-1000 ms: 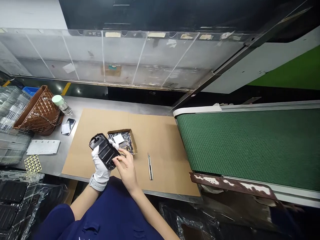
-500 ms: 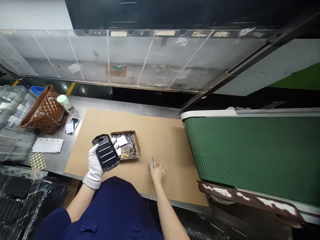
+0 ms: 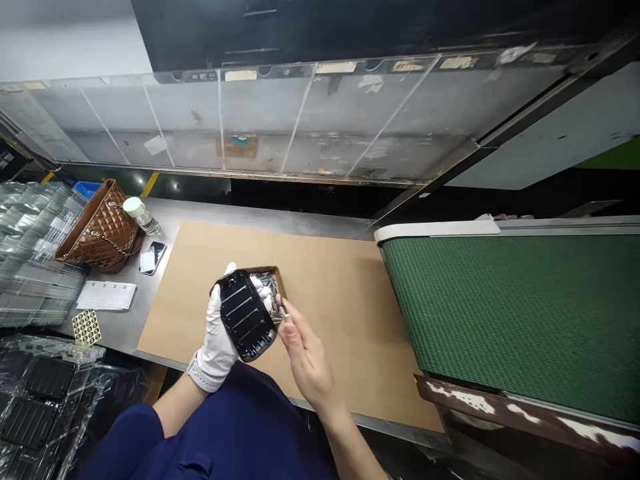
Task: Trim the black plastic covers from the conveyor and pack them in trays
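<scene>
My left hand [image 3: 218,340], in a white glove, grips a black plastic housing [image 3: 245,317] with raised ribs across its inside, tilted above the cardboard. My bare right hand [image 3: 307,360] is closed around a slim silvery tool [image 3: 285,311], just off the housing's right edge; its exact kind is too small to make out. Behind the housing, partly hidden by it and by the gloved fingers, stands a shallow cardboard box [image 3: 281,283] of small dark and metallic pieces.
A cardboard sheet [image 3: 345,293] covers the metal table. To the right runs a green conveyor belt [image 3: 510,307]. On the left are a brown quilted bag [image 3: 103,233], a bottle [image 3: 143,217], a phone [image 3: 159,253], a sticker sheet [image 3: 87,327] and trays of black housings [image 3: 30,423].
My right hand has come up and left with the silvery tool, from over the cardboard to beside the housing. The housing has shifted right and now covers more of the box.
</scene>
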`<state>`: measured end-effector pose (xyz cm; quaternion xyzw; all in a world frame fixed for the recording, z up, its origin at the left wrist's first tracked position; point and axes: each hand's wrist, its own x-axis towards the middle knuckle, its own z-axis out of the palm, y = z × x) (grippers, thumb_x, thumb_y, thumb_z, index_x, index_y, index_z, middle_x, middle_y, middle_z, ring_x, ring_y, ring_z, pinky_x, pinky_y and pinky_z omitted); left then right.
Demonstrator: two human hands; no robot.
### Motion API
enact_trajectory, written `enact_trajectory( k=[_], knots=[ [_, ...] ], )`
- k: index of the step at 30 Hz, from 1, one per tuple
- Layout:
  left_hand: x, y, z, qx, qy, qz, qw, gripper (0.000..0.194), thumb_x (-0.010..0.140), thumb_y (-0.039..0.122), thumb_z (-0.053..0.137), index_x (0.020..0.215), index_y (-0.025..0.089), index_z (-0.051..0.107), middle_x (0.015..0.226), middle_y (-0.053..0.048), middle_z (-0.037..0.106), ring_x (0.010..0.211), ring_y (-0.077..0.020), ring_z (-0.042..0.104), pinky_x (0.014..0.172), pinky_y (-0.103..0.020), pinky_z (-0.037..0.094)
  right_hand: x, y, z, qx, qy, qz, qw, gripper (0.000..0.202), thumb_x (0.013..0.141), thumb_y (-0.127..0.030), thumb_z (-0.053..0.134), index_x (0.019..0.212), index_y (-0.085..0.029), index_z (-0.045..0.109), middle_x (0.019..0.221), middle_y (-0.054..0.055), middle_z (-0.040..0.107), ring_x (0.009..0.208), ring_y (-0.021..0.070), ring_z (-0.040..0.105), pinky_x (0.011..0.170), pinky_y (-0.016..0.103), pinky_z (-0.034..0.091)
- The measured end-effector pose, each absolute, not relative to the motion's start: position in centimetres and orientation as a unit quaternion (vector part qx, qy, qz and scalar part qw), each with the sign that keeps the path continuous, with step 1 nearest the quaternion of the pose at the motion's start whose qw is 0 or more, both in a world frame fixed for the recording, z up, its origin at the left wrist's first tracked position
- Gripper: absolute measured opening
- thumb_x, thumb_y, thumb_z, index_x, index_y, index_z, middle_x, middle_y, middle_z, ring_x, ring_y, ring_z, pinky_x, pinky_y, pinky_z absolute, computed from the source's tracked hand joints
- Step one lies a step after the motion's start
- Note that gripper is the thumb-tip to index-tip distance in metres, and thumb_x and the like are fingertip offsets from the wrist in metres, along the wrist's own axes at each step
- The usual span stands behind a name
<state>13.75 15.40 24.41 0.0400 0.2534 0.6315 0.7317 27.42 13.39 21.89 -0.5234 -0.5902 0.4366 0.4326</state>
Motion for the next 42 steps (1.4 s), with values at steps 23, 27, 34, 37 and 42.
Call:
enact_trajectory(
  k=[23, 27, 34, 37, 42],
  knots=[
    [15.1, 13.3, 25.9, 0.041, 0.291, 0.678, 0.674, 0.045, 0.084, 0.048, 0.05, 0.123, 0.028, 0.057, 0.132, 0.0, 0.055, 0.136, -0.0243, 0.033, 0.111, -0.041, 0.033, 24.2, 13.8, 26.4, -0.47, -0.744, 0.29, 0.375, 0.041, 0.093, -0.028, 0.043, 0.134, -0.027, 0.048, 0.119, 0.004, 0.064, 0.112, 0.0212, 0.059, 0.094, 0.032, 0.052],
    [15.1, 13.2, 26.0, 0.06, 0.269, 0.675, 0.685, 0.044, 0.084, 0.047, 0.051, 0.122, 0.027, 0.058, 0.128, 0.0, 0.059, 0.133, -0.0249, 0.038, 0.111, -0.04, 0.033, 24.5, 13.7, 26.5, -0.491, -0.695, 0.354, 0.387, 0.044, 0.093, -0.032, 0.044, 0.137, -0.025, 0.044, 0.117, 0.006, 0.065, 0.094, 0.0189, 0.067, 0.078, 0.03, 0.058],
    [15.5, 12.9, 26.2, 0.054, 0.259, 0.66, 0.703, 0.046, 0.082, 0.052, 0.05, 0.121, 0.028, 0.059, 0.136, 0.0, 0.052, 0.133, -0.0279, 0.037, 0.11, -0.045, 0.033, 24.3, 13.6, 27.5, -0.463, -0.746, 0.291, 0.381, 0.042, 0.097, -0.031, 0.033, 0.136, -0.022, 0.045, 0.122, 0.007, 0.062, 0.113, 0.0202, 0.058, 0.096, 0.036, 0.049],
    [15.5, 12.7, 26.1, 0.072, 0.27, 0.665, 0.693, 0.048, 0.083, 0.052, 0.049, 0.125, 0.029, 0.056, 0.142, 0.001, 0.045, 0.135, -0.0262, 0.034, 0.111, -0.044, 0.032, 23.9, 13.5, 27.6, -0.469, -0.772, 0.257, 0.344, 0.045, 0.098, -0.032, 0.029, 0.138, -0.018, 0.042, 0.117, 0.009, 0.064, 0.11, 0.0211, 0.06, 0.091, 0.034, 0.052],
    [15.5, 12.5, 26.3, 0.105, 0.291, 0.676, 0.669, 0.049, 0.084, 0.05, 0.049, 0.128, 0.027, 0.053, 0.141, 0.0, 0.046, 0.134, -0.0224, 0.036, 0.112, -0.039, 0.031, 23.5, 13.4, 27.4, -0.477, -0.792, 0.187, 0.332, 0.045, 0.097, -0.031, 0.029, 0.138, -0.016, 0.042, 0.111, 0.011, 0.067, 0.104, 0.0216, 0.063, 0.083, 0.031, 0.055]
  ],
)
